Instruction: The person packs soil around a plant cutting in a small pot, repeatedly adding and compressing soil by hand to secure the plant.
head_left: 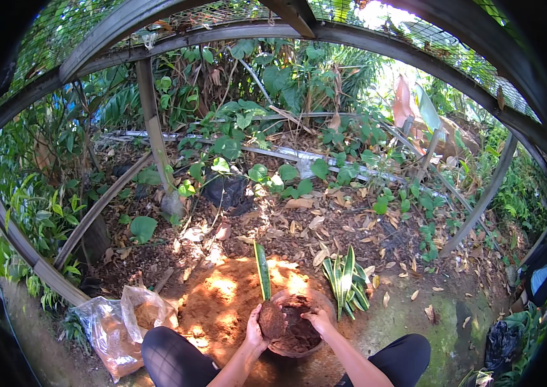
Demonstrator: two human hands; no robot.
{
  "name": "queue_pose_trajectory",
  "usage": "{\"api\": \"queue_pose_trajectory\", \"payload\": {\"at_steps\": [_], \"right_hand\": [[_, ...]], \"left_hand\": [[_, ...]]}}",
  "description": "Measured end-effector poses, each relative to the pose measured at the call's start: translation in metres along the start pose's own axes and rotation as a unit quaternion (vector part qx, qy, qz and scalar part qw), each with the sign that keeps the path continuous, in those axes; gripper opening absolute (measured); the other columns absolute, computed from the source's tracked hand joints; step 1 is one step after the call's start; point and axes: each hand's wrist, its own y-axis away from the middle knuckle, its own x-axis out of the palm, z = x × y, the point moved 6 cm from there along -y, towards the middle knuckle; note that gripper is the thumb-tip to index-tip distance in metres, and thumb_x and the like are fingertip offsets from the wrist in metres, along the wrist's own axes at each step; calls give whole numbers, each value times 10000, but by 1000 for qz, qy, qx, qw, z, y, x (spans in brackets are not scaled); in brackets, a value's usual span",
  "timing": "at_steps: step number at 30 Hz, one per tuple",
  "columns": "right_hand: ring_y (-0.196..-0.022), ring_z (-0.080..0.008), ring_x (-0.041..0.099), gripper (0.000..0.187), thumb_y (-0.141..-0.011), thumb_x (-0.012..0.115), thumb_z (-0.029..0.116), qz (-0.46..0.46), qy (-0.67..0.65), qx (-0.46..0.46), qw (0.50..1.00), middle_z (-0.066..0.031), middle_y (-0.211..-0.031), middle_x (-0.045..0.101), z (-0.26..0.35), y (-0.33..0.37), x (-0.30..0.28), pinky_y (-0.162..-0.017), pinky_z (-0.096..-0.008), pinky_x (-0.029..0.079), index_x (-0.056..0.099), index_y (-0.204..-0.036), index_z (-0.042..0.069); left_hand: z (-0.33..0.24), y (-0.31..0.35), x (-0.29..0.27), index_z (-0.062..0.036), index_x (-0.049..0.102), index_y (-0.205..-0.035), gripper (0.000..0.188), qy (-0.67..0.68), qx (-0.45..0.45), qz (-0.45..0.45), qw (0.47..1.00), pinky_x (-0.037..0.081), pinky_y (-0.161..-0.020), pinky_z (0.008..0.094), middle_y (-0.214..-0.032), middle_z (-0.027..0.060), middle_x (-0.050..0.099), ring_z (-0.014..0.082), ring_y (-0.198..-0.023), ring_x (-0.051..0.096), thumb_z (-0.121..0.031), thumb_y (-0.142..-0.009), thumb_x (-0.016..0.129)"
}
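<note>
My left hand (257, 327) is closed around the round brown root ball (273, 321) of a snake plant. Its single upright leaf (262, 271) is green with pale yellow edges. The root ball is tilted against the left side of a round, reddish-brown pot (295, 353) between my knees. Dark soil (296, 326) shows inside the pot. My right hand (320, 322) reaches over the pot's right side, fingers stretched toward the soil and holding nothing I can see. More snake plant leaves (347, 281) lie in a bunch just behind the pot to the right.
A mound of orange-brown soil (212, 298) spreads behind and left of the pot. Clear plastic bags (115, 329) with brown material stand by my left knee. Dry leaves cover the ground beyond. Wooden posts (151, 122) and mesh frame the area, and a black bag (502, 342) lies far right.
</note>
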Motion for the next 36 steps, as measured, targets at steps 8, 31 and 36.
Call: {"api": "queue_pose_trajectory", "payload": {"at_steps": [8,31,36], "right_hand": [[-812,-185,651,198,-906,573,226,76,-107,182,975,-123,-893,706,-13,6,4,-721,-277,511,706,-918,80],[-472,-109,543,636,-742,815,92,105,-178,148,967,-58,-877,675,55,61,7,-377,-227,425,454,-1264,49],[-426,-102,508,813,-688,839,24,98,-219,162,957,-50,-847,640,52,60,7,-341,-222,391,363,-1346,48]], "left_hand": [[8,-3,12,-74,570,-1208,459,-33,8,8,999,532,-830,484,-1116,117,644,308,-965,639,-420,-977,377],[-3,-2,25,-139,547,-1245,453,-15,27,18,999,523,-829,472,-1135,70,632,285,-969,624,-456,-942,436],[1,-3,29,-133,560,-1224,470,61,8,37,997,512,-847,485,-1121,71,634,292,-1003,610,-477,-927,440]]}}
